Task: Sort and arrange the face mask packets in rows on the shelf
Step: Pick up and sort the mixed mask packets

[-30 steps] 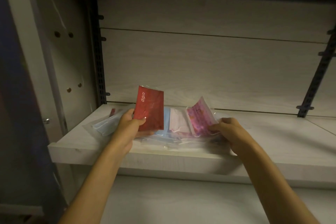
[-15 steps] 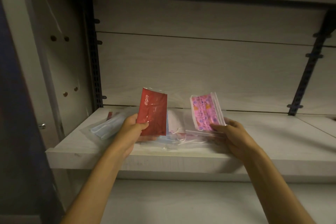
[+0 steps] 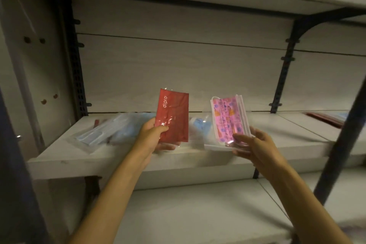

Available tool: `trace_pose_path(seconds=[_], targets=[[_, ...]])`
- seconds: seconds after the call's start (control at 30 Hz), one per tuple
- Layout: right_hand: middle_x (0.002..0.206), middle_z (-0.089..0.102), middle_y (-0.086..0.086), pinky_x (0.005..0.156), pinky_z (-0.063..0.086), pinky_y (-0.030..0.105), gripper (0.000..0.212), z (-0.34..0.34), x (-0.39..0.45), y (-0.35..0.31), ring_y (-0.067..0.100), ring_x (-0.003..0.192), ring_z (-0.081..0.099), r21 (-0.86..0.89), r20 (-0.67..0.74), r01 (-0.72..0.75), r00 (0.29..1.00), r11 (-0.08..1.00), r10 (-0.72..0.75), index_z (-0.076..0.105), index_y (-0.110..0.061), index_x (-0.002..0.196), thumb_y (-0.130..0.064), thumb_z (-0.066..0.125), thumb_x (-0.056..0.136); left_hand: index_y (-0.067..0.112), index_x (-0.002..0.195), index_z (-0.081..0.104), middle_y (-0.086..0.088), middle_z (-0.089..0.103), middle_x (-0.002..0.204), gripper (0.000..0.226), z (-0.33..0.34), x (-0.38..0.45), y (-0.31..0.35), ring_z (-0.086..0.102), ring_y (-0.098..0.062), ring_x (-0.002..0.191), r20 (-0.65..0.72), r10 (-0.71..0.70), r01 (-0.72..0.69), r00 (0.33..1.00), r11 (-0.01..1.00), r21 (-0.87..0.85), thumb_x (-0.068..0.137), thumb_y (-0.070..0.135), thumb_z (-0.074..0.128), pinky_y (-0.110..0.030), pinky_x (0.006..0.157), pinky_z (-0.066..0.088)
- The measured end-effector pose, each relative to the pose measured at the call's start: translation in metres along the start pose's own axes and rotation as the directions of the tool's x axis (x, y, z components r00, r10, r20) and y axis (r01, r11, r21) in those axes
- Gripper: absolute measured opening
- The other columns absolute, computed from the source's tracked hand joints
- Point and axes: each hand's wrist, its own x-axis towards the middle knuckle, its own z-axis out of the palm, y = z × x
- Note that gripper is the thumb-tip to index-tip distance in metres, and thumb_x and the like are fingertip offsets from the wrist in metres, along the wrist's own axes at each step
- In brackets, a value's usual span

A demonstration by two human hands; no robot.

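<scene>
While the left hand (image 3: pixel 153 136) pinches the lower edge of a red packet (image 3: pixel 172 117) between thumb and fingers, holding it upright, the right hand (image 3: pixel 250 145) grips the bottom of a pink patterned mask packet (image 3: pixel 228 120) the same way, at 3 o'clock from the red one. Both packets are raised just above the front of the shelf (image 3: pixel 122 160). Behind the hands, at 9 o'clock from the left one, blue mask packets (image 3: pixel 107 131) lie flat on the board; another blue packet (image 3: pixel 200 125) lies between the 2 raised ones. Far off at 3 o'clock, more packets (image 3: pixel 326 120) rest blurred, partly hidden by a dark upright post (image 3: pixel 336 144).
</scene>
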Motion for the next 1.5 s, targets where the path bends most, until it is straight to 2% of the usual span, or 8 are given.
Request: trace_pose_path(seconds=[0.17,0.43,0.6,0.83,1.07,1.2,1.3,1.5], targets=[[0.101,0.075,0.017,0.059,0.06,0.031,0.03,-0.056,-0.03,0.001,0.027,0.081,0.074,0.002,-0.025,0.012,1.0,1.0,-0.012,0.065,-0.007,0.121,-0.001,0.063,0.091,0.007,0.117,0.06,-0.027,0.07,0.105,0.029,0.064,-0.022,-0.016,0.072,-0.039,0.071,0.078,-0.018,0.016,0.997,1.0,0.02,0.093,-0.005,0.049,-0.03,0.045,0.054],[0.104,0.073,0.02,0.066,0.06,0.035,0.029,-0.196,-0.077,-0.003,0.032,0.088,0.072,-0.014,-0.041,-0.002,0.999,1.0,0.001,0.067,-0.01,0.119,-0.004,0.064,0.09,0.018,0.101,0.065,-0.008,0.071,0.085,0.031,0.202,-0.075,-0.046,0.07,-0.024,0.059,0.035,-0.049,0.049,0.998,0.999,0.005,0.09,-0.008,0.053,-0.029,0.045,0.056],[0.101,0.075,0.015,0.072,0.061,0.04,0.027,-0.292,-0.104,-0.015,0.032,0.089,0.073,-0.05,-0.061,-0.018,0.998,0.999,0.015,0.067,-0.01,0.117,-0.007,0.065,0.09,0.01,0.106,0.064,-0.013,0.071,0.09,0.025,0.297,-0.101,-0.068,0.07,-0.023,0.063,0.068,-0.063,0.062,0.996,0.998,0.029,0.089,-0.007,0.056,-0.028,0.045,0.053],[0.096,0.076,0.015,0.063,0.059,0.035,0.026,-0.403,-0.11,-0.032,0.03,0.083,0.073,-0.074,-0.166,-0.051,0.985,0.996,0.038,0.067,-0.009,0.116,-0.005,0.066,0.09,0.015,0.106,0.063,-0.01,0.073,0.088,0.024,0.42,-0.116,-0.085,0.07,-0.02,0.065,0.18,-0.049,0.039,0.982,0.998,0.054,0.09,-0.002,0.057,-0.031,0.049,0.053],[0.096,0.075,0.016,0.062,0.059,0.034,0.023,-0.484,-0.076,-0.047,0.031,0.082,0.073,-0.107,-0.198,-0.043,0.98,0.993,0.021,0.067,-0.009,0.114,-0.005,0.066,0.091,0.015,0.108,0.061,-0.007,0.072,0.095,0.022,0.526,-0.093,-0.097,0.071,-0.02,0.076,0.244,-0.063,0.044,0.968,0.995,0.085,0.091,0.003,0.059,-0.027,0.054,0.054],[0.094,0.076,0.017,0.063,0.059,0.034,0.024,-0.527,-0.038,-0.05,0.029,0.077,0.073,-0.13,-0.204,-0.034,0.979,0.991,0.007,0.067,-0.006,0.114,-0.002,0.065,0.09,0.021,0.106,0.062,-0.006,0.07,0.102,0.024,0.578,-0.064,-0.1,0.072,-0.024,0.084,0.205,-0.041,0.031,0.978,0.998,0.051,0.091,0.002,0.058,-0.028,0.055,0.056],[0.096,0.075,0.019,0.063,0.06,0.035,0.023,-0.558,-0.005,-0.055,0.031,0.08,0.073,-0.143,-0.2,-0.019,0.98,0.99,-0.01,0.068,-0.009,0.111,0.0,0.064,0.09,0.017,0.11,0.065,-0.003,0.073,0.099,0.025,0.615,-0.031,-0.1,0.072,-0.019,0.083,0.174,-0.036,0.027,0.984,0.998,0.049,0.09,0.003,0.06,-0.033,0.062,0.059],[0.097,0.075,0.013,0.063,0.061,0.034,0.027,-0.613,0.078,-0.079,0.029,0.079,0.075,-0.209,-0.165,-0.008,0.986,0.978,-0.027,0.063,-0.009,0.117,0.0,0.062,0.092,0.014,0.11,0.062,-0.008,0.069,0.102,0.023,0.672,0.054,-0.083,0.066,-0.017,0.08,0.075,-0.088,0.08,0.993,0.991,0.11,0.088,0.005,0.06,-0.024,0.055,0.053]])
